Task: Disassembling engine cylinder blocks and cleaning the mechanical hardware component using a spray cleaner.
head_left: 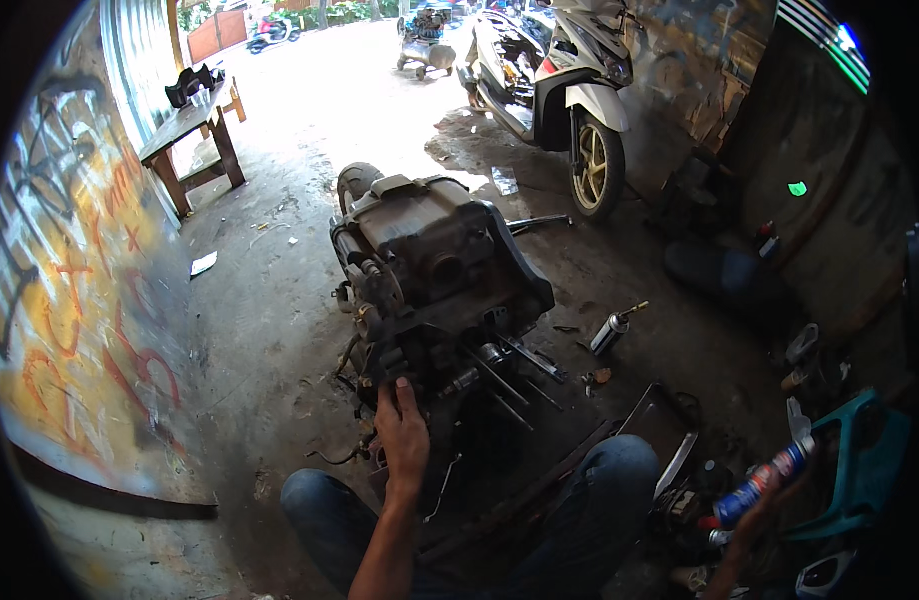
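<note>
Scooter (564, 95), white with gold wheels, stood parked at the top right, well apart from the work. Nearer, a dirty engine (429, 270) sat on the stained concrete floor (269, 330) just ahead of the person's knees, long studs sticking out of its near end. A wooden bench (191, 130) stood by the painted wall (69, 280) at the left. A shallow metal tray (664, 430) lay beside the right knee, with a teal plastic stool (864, 460) past it. The left hand (401, 435) rested on the engine's near left corner, fingers bent over the edge and pressing on it, not closed around anything loose. The right hand (754, 525), low at the right and partly dark, was wrapped around a blue and red spray can (764, 482). A smaller silver can (611, 330) lay on the floor to the engine's right.
</note>
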A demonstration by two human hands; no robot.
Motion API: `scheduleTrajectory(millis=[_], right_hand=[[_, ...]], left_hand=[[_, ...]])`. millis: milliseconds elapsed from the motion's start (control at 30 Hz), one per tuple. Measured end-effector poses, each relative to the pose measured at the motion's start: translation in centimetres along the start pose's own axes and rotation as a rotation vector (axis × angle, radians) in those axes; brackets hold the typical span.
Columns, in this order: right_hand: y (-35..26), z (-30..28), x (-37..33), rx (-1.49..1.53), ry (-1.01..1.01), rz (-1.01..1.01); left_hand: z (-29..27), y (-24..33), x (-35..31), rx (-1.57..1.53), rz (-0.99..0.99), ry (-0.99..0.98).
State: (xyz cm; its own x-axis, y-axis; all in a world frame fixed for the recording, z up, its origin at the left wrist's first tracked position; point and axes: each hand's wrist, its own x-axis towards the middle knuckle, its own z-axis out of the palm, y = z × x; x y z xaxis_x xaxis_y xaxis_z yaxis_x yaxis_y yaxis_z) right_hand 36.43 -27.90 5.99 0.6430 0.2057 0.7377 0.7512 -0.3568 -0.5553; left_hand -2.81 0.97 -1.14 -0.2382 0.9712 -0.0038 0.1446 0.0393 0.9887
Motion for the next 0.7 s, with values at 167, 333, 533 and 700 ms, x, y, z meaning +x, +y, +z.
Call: scheduleTrajectory(millis=[167, 333, 533, 700], right_hand=[[-16.9, 8.3, -3.9, 1.006, -0.751, 0.198], [-22.8, 12.9, -6.4, 1.164, -1.021, 0.233], [-24.0, 14.5, -8.3, 1.142, -1.107, 0.077], [-24.9, 14.5, -9.2, 0.954, -0.968, -0.033]], left_hand=[[-0.2, -2.9, 0.9, -0.015, -0.005, 0.013], [0.0, -2.7, 0.6, 0.014, 0.161, -0.026], [-0.2, 0.0, -0.3, -0.014, 0.077, 0.017], [1.1, 0.6, -6.4, -0.068, 0.217, -0.04]])
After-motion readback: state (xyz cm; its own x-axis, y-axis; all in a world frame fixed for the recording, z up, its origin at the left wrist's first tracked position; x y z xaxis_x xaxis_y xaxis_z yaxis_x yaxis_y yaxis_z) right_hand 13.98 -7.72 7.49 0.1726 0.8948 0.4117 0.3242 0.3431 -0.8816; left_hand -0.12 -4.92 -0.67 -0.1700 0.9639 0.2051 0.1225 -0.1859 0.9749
